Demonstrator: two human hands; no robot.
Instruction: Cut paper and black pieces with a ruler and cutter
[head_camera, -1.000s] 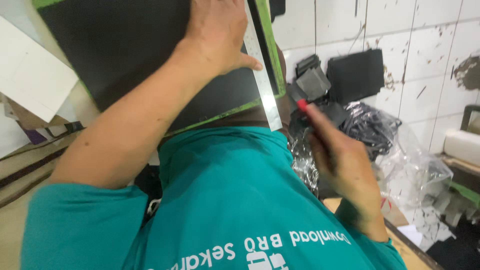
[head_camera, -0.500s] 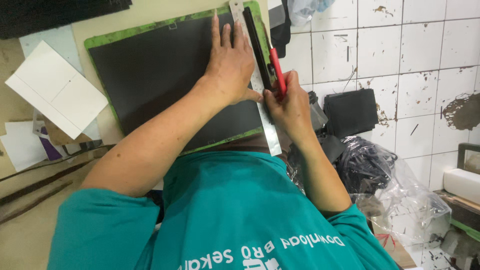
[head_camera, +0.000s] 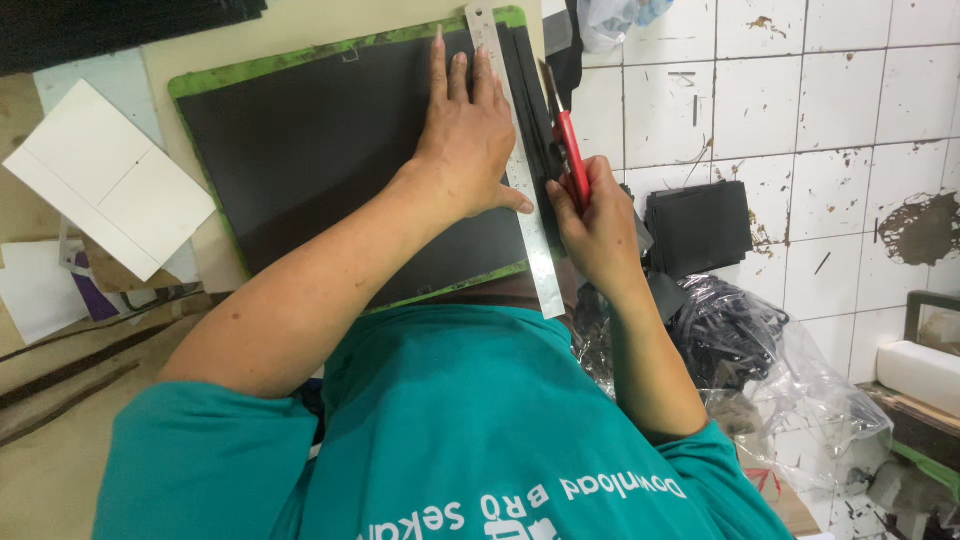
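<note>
The steel ruler (head_camera: 520, 170) runs past the top edge, the knife's (head_camera: 568, 150) blade tip is too small to make out against the dark strip (head_camera: 535, 110), and the left hand (head_camera: 470, 140) hides part of the black sheet (head_camera: 320, 150).

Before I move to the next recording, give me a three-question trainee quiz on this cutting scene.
1. True or false: the left hand presses flat beside the steel ruler.
2. What does the right hand hold? A) scissors B) red-handled knife C) pen
3. Fill in: the black sheet lies on a ____-edged cutting mat.

Key: 1 true; 2 B; 3 green.
</note>
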